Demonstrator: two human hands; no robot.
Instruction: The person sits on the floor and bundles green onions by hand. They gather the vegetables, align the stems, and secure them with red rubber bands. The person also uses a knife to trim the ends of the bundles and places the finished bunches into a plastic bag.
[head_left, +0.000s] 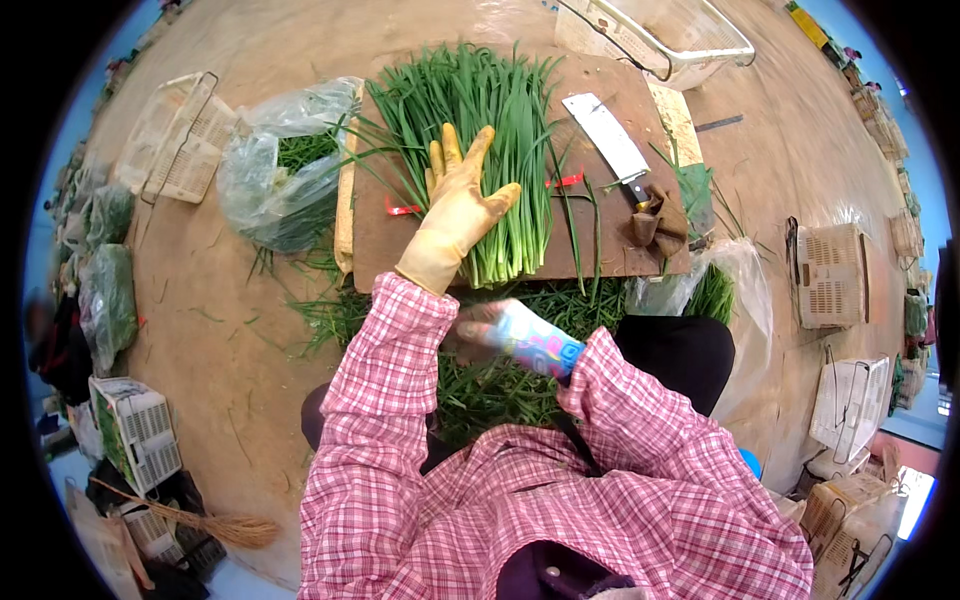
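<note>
My left hand (463, 196), in a stained yellow rubber glove, rests on a thick bunch of garlic chives (517, 165) with its fingers spread. The leaves fan out at the far end, and the pale cut stems line up by the near edge of a brown board (622, 240). My right hand (480, 330) is motion-blurred below the board, close to my left cuff; whether its fingers grip anything is unclear. A patterned blue-and-white wrist cover (534, 339) wraps its forearm. To the right of the bunch lies a cleaver (606, 135), its dark handle beside a crumpled brown cloth (660, 223).
Red ties (566, 180) and loose leaves lie on the board. Clear plastic bags of greens flank it, one at left (289, 202) and one at right (742, 292). Trimmed leaves (495, 390) cover the floor between my knees. Plastic crates (832, 276) and a broom (232, 529) stand around.
</note>
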